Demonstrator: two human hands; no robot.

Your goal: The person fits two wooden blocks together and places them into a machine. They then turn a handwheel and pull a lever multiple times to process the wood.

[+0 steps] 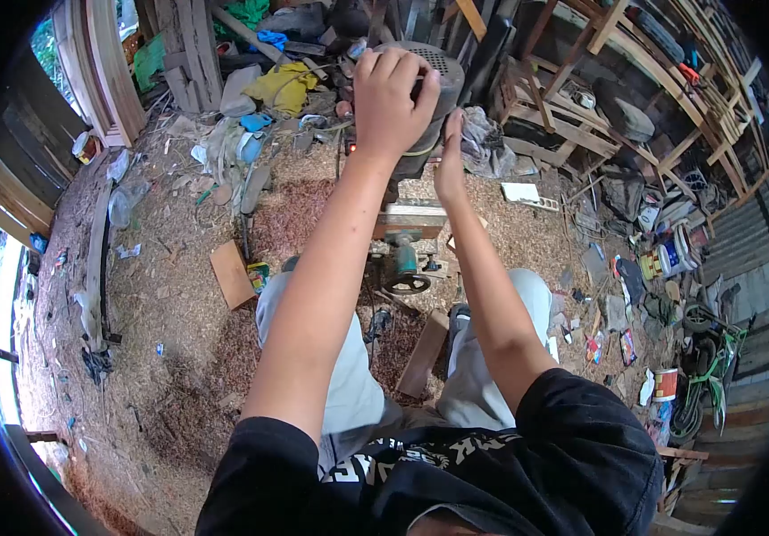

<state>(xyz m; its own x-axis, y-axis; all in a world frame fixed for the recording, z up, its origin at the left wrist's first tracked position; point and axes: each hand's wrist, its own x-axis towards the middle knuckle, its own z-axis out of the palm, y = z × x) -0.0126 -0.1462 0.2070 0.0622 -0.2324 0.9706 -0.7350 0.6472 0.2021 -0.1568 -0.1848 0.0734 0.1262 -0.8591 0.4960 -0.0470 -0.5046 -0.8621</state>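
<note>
Both of my arms reach forward to a dark machine head (443,64) with a perforated round cover. On its near left top rests my left hand (393,98), fingers bent over the edge and thumb apart; whether it grips anything is hard to see. My right hand (451,161) is at the machine's right side, seen edge-on, with its fingers pointing up and the palm turned toward the housing. Below the hands is the machine's table with a wooden board (411,219) across it, and under that a green part with a black handwheel (407,282).
A wooden block (422,355) lies between my legs and a brown board (233,274) to the left. Wood shavings cover the ground. Stacked wooden frames (572,116) stand at the right, a green bicycle (710,368) lower right. A yellow cloth (282,87) lies at the upper left.
</note>
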